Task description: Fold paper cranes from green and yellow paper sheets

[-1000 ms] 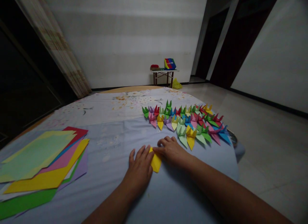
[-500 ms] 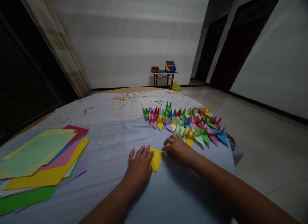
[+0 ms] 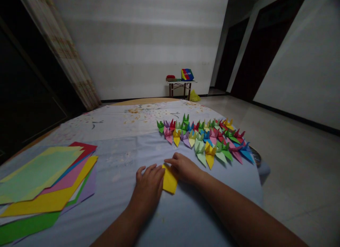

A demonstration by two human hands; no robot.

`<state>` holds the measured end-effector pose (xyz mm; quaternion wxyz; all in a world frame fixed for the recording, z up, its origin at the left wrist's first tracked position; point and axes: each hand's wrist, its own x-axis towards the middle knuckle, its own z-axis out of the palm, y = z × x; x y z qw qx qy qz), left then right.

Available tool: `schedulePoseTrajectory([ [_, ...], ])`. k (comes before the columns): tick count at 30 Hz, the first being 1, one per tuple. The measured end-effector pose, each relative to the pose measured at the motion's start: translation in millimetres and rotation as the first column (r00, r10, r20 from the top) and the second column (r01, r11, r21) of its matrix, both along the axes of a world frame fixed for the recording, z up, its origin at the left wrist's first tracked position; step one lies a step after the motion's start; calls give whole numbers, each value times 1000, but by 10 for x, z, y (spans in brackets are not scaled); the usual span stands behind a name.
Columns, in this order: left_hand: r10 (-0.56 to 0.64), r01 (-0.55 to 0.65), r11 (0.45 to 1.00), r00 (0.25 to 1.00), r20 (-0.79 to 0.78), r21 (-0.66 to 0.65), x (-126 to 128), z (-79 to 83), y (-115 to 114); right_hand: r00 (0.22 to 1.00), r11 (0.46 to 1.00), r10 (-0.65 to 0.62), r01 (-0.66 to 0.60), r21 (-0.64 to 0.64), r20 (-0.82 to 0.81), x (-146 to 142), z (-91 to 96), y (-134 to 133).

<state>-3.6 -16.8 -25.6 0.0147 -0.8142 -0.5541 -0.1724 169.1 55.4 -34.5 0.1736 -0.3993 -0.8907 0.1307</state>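
Note:
A small folded piece of yellow origami paper (image 3: 169,180) lies on the blue cloth between my hands. My left hand (image 3: 149,183) rests palm down at the paper's left edge, its fingers spread and touching it. From the other side my right hand (image 3: 184,168) bends over the upper right of the paper, index finger reaching to its top corner and the other fingers curled against it. The right thumb is hidden. Just beyond that hand stand rows of folded paper cranes (image 3: 209,155) in many colours.
To the left lies a stack of coloured paper sheets (image 3: 47,176). The round table wears a blue cloth (image 3: 114,204) and a flowered white cloth (image 3: 111,121). Beyond it, a small table (image 3: 182,82) holding a colourful box (image 3: 187,74) stands by the wall.
My right hand has moved left onto the yellow paper, its index finger now at the top corner. The paper is turned and shows a different outline. My left hand has shifted slightly left.

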Motion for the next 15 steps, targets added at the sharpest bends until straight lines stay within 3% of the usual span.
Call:
schedulePoseTrajectory([
  [5, 34, -42, 996, 995, -90, -84, 94, 63, -68, 996, 992, 71, -76, 105, 59, -31, -6, 15],
  [15, 47, -86, 982, 974, -220, -171, 166, 40, -155, 986, 991, 66, -83, 105, 156, -37, 83, -34],
])
